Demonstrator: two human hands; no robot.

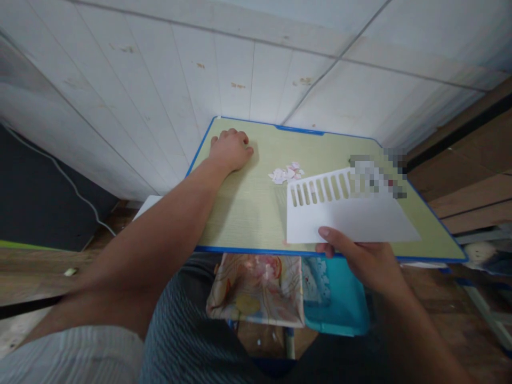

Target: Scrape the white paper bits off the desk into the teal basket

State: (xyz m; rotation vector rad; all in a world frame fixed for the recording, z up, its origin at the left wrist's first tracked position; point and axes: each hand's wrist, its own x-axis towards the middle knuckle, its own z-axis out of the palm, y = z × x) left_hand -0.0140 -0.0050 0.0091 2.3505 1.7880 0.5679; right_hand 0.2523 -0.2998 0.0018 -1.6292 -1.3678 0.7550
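Observation:
My right hand (366, 258) grips the near edge of a white sheet (320, 224), thumb on top and fingers beneath. The sheet has a row of narrow slots cut along its far side and is raised over the pale green tabletop (244, 218). Resting toward the table's far left, my left hand (231, 149) has its fingers curled in; its palm is hidden, so whether anything is in it does not show. Small white and pinkish paper scraps (288, 173) lie in a pile between the hands, just beyond the sheet's left corner.
At the table's right, a pixelated patch hides some items. Under the front edge are a patterned fabric-lined bin (256, 290) and a turquoise container (340, 304). A white panelled wall (240, 69) stands behind the table, with a cable (340, 56) running down it.

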